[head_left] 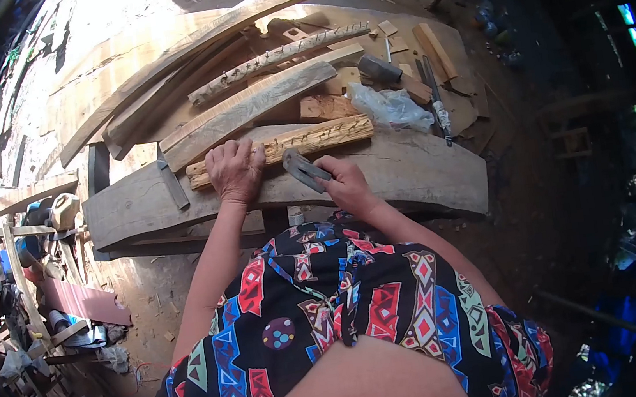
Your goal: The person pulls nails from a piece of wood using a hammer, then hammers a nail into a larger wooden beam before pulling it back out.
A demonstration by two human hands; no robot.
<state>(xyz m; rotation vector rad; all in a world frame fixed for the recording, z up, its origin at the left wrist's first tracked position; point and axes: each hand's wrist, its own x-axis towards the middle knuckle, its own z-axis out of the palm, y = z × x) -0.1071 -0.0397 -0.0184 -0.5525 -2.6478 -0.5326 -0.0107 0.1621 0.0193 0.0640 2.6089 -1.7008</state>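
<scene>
A yellowish, notched wooden bar (319, 137) lies across the thick wooden bench (416, 168). Near the bar's left end, my left hand (235, 173) rests over it with the fingers wrapped on its top. My right hand (348, 186) is closed on a flat, dark grey tool (305, 170), whose rounded far end is at the bar's near edge, just right of my left hand. Whether the tool touches the bar I cannot tell. A small metal-and-wood tool (173, 185) lies on the bench left of the bar.
Beyond the bar lie long curved planks (198, 38), a rough stick (278, 58), a crumpled plastic bag (392, 105), a dark cylinder (379, 68) and a long thin tool (436, 99). At the left, a rack (16, 272) holds assorted items.
</scene>
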